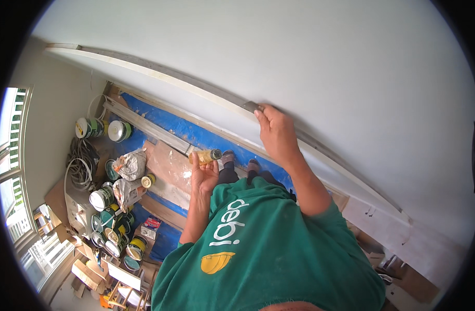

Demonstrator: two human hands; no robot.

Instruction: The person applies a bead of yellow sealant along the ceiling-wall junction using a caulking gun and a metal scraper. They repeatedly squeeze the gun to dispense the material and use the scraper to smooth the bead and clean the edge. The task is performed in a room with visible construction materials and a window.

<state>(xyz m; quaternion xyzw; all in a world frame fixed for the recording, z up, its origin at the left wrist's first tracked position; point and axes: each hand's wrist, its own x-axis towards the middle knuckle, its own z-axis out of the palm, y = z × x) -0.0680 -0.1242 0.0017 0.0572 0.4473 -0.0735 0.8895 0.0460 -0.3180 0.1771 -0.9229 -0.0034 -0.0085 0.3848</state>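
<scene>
My left grip clasps amber bottle | right grip pinches flat grey piece | white-lettered green shirt below both

Your right hand pinches a small flat dark piece at the long white ledge, which runs past that grip both ways along the wall. Your left hand grips a yellowish jar; farther left of it stand paint buckets, and blue sheeting lies beneath.

Two hands, one bottle, one flat tool, two feet, one shirt.
</scene>
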